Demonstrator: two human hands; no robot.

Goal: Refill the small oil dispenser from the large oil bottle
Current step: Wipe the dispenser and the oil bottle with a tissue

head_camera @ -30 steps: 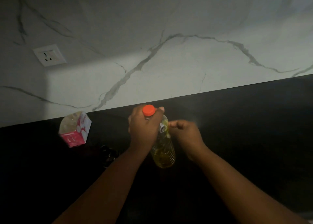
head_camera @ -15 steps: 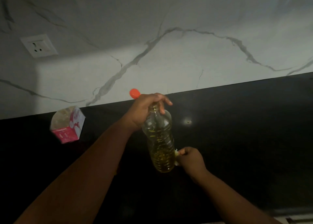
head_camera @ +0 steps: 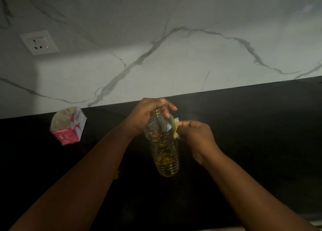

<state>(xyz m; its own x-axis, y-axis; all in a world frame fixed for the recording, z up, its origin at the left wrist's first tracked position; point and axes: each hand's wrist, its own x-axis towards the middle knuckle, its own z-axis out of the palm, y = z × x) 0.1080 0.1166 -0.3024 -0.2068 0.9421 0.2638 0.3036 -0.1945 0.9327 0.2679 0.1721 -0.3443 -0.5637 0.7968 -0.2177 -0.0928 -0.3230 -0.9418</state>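
Observation:
The large oil bottle (head_camera: 165, 157) is clear ribbed plastic with yellow oil in its lower part. It stands upright over the dark counter. Its threaded neck is bare and no cap shows. My left hand (head_camera: 148, 115) is wrapped around the neck and shoulder from the left. My right hand (head_camera: 196, 134) pinches a small pale scrap (head_camera: 176, 126), perhaps tissue or label, against the bottle's right shoulder. The small oil dispenser is nowhere I can make out in the dim light.
A pink and white carton (head_camera: 68, 126) lies tilted on the black counter (head_camera: 261, 126) to the left, near the marble wall (head_camera: 174, 65). A wall socket (head_camera: 39, 42) with a red light sits at the upper left.
My right hand has risen from the bottle's lower side to its shoulder with the pale scrap. The orange cap seen at my left fingers is out of sight.

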